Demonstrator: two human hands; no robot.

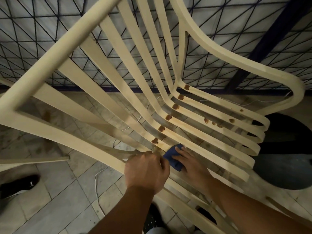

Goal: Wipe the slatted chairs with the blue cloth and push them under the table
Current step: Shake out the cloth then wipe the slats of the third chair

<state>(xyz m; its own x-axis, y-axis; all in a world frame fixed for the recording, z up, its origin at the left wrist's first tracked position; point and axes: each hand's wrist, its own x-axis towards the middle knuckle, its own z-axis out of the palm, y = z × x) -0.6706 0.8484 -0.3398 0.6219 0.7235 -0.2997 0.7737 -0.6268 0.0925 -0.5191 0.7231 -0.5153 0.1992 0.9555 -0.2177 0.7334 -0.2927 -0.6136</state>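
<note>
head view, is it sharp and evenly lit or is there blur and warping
Head view: dim, warm light; the slatted chair is fairly sharp around the blue cloth; the black shoe at the left edge is smeared; wide-angle distortion bends the lines of the patterned wall; the right edge sinks into shadow.

**Dim tiled room closed off by a dark blue grille**

You are looking down at a floor (55, 208) of pale, marbled square tiles with thin dark joints, grubby in patches. Along its far edge runs a dark blue metal grille (33, 48) of crossed diagonal bars with a pale sheet behind it. A thick dark blue post (270, 41) slants up at the upper right. A thin white cable (95, 184) trails over the tiles, and a black shoe (18, 186) lies at the left edge. A dark round shape (287, 174) you cannot identify sits at the right. The light is low and warm.
</note>
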